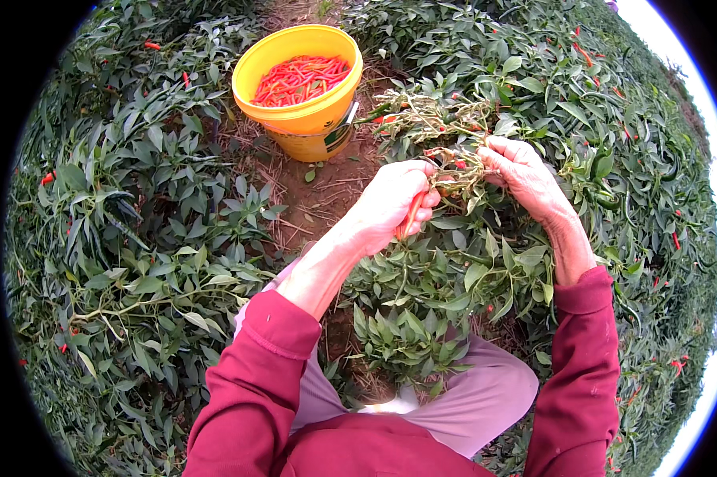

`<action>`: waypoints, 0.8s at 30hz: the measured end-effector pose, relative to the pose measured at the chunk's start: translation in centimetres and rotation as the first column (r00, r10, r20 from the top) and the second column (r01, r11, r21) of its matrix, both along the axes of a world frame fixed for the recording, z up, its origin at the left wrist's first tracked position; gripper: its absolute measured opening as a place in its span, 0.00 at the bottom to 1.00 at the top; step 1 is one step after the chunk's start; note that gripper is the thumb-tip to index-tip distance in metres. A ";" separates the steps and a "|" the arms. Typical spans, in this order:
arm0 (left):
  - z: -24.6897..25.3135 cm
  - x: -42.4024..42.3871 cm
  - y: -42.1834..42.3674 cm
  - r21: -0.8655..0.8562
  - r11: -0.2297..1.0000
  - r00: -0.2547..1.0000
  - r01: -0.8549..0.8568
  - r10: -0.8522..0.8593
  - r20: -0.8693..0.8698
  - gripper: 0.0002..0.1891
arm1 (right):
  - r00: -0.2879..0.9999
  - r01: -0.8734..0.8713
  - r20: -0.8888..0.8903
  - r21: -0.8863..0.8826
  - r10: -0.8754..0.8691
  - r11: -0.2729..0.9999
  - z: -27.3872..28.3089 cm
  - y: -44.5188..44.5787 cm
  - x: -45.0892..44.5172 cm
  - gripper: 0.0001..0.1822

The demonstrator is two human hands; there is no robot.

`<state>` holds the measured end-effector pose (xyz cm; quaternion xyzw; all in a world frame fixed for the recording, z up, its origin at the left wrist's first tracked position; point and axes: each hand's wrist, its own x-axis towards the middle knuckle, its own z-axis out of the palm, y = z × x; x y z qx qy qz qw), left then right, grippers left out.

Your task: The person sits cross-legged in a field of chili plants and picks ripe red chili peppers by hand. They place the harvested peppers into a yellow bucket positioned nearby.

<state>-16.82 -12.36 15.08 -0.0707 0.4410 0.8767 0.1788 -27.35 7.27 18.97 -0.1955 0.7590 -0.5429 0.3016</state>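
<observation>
My left hand [397, 206] is closed around several red chili peppers [411, 216], whose ends poke out below the fingers. Its thumb and forefinger touch a withered, pale chili branch [448, 116] with shrivelled leaves and a few red pods. Just to the right, my right hand [516, 170] pinches a dry stem of the same branch between thumb and fingers. Beyond my left hand stands a yellow plastic bucket [298, 110], part filled with picked red chilies [301, 80].
Leafy green chili plants [155, 155] with scattered red and green pods flank a strip of brown soil [328, 191] strewn with straw. More plants [406, 334] grow between my bent knees. A bucket handle hangs at the bucket's side.
</observation>
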 end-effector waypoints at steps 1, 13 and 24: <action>0.1 0.0 0.1 -0.005 1.000 1.000 -0.006 0.006 0.010 0.12 | 1.000 -0.006 0.006 -0.003 0.006 1.000 -0.1 -0.1 0.1 0.10; -1.6 -0.3 -0.7 -0.292 0.954 0.987 0.074 -0.113 -0.118 0.16 | 0.998 -0.060 0.013 0.001 0.060 0.998 -0.1 -0.3 0.8 0.10; -2.9 -1.8 -2.7 -0.631 0.433 0.758 -0.643 0.241 -0.607 0.15 | 0.999 -0.041 0.035 -0.001 0.041 0.999 1.3 0.9 1.1 0.10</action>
